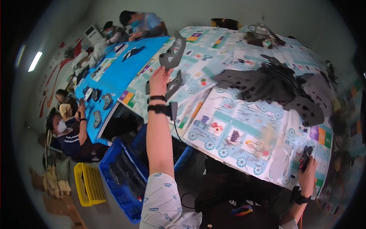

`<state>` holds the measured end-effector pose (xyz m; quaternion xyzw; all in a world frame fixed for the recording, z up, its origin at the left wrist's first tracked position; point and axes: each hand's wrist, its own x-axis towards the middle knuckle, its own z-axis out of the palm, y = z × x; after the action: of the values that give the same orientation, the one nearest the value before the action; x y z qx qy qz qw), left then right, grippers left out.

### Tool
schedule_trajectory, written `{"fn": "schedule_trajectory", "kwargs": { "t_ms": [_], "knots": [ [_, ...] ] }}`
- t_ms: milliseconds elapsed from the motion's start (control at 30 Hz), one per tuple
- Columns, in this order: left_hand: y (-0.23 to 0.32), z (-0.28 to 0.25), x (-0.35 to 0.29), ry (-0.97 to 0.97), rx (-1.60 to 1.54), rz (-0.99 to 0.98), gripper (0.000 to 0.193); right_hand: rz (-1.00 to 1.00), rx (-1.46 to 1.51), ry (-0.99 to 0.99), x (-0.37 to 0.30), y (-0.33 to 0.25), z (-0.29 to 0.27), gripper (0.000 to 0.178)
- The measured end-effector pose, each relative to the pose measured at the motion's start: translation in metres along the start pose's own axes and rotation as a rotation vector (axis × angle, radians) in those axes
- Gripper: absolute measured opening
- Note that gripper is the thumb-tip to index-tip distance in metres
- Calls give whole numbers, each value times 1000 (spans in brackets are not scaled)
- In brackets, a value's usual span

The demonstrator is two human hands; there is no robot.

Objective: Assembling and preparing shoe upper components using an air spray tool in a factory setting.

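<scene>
My left hand (159, 78) reaches far forward over the table, fingers closed on the lower end of a dark grey curved piece with cut-out holes (173, 56). That piece stands raised above the tabletop. A second grey curved piece (175, 86) lies on the table beside my left wrist, partly hidden by it. Near the table's right front edge, my right hand (308, 172) is closed round a small black hand tool with red parts (305, 158); its exact kind is too small to make out.
Dark grey pieces with holes (259, 84) lie heaped on the patterned table cover (217, 133). To the left is a blue-topped table (114, 72) with more pieces and several people around it. A blue crate (110, 168) and a yellow crate (81, 183) stand below.
</scene>
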<state>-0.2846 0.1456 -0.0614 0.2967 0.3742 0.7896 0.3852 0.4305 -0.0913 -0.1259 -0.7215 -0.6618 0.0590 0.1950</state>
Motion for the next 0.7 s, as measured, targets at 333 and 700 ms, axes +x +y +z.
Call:
{"fn": "schedule_trajectory", "kwargs": {
  "t_ms": [333,700],
  "knots": [
    [11,81,-224,-1130,620,-671,18,109,557,-1041,-94,-59,-44,19],
    [-280,9,-418,-1481,1374,334,32,182,48,-457,-175,163,256,33]
  ]
}}
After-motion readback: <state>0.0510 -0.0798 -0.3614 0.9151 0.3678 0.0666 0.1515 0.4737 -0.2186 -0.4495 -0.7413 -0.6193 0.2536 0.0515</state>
